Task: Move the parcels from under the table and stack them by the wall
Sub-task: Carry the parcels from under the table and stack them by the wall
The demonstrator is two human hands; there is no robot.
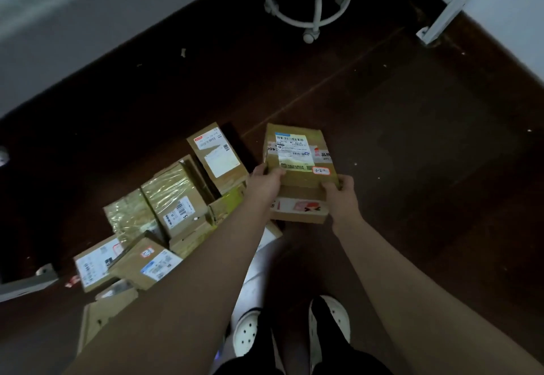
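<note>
both hands, left hand (266, 179) and right hand (338, 190), grip the near edge of the labelled parcel (300, 155), its long axis pointing away from me.

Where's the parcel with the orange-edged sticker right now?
The stickered parcel is centre-right in the head view, gripped at its near edge by the left hand and right hand, over a pink-labelled box, right of the parcel pile.
</note>
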